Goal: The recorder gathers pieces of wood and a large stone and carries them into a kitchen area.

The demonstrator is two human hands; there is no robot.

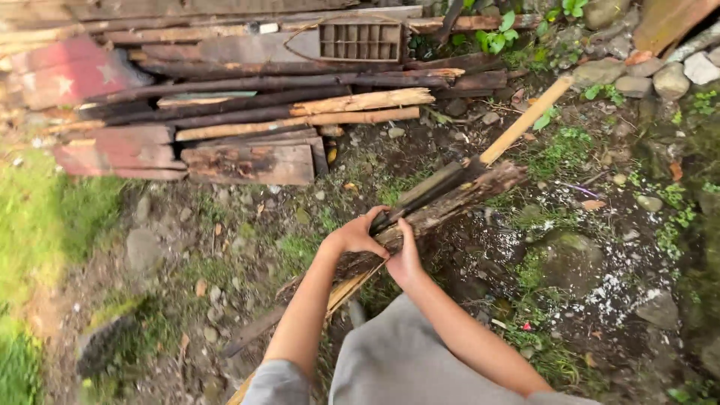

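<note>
- We have a long, rotten plank (450,202) in front of us. It slants up from our lap toward the stones, low over the dirt.
- A dark blade (427,191) lies along the top of the plank. Its pale handle (525,120) sticks out past the far end.
- Our left hand (356,236) is closed around the near end of the blade and the plank's top edge.
- Our right hand (405,259) is just beside it, with the fingers wrapped tight on the plank's side.
- We think we are at the splitting step: both hands hold the wood and the blade together.
- The next move would need a firm, steady hold, so the blade does not slip toward our fingers.
- Farther off, a wood pile (247,112) lies on the ground, with grass (30,225) to the left and stones (637,75) to the right.
</note>
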